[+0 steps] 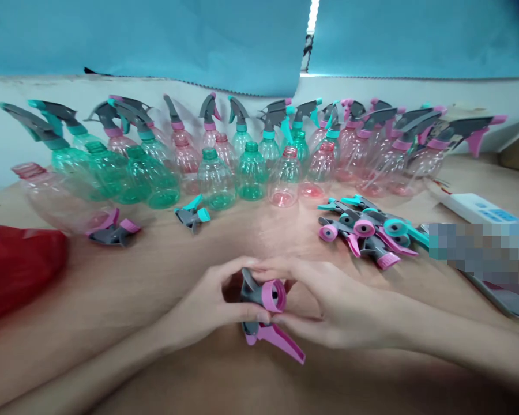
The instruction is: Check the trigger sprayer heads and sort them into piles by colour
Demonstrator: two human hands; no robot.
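Note:
A grey and pink trigger spray head point(253, 294) is held between my two hands above the table front. Its round pink collar faces me, and the pink trigger points down to the right. My left hand point(216, 300) is closed round the grey body, thumb across the front. Fingers and thumb of my right hand point(333, 305) curve round the pink collar from the right. Beyond my hands lie a loose grey and turquoise spray head point(193, 214) and a grey and pink one point(115, 230). To the right is a pile of spray heads point(367, 227).
Several open-necked bottles, including a green bottle point(251, 173) and a pink bottle point(285, 178), stand ahead. Behind are bottles with spray heads fitted. A clear pink bottle point(56, 199) and red bag point(21, 265) are left; a white power strip point(480, 208) is right.

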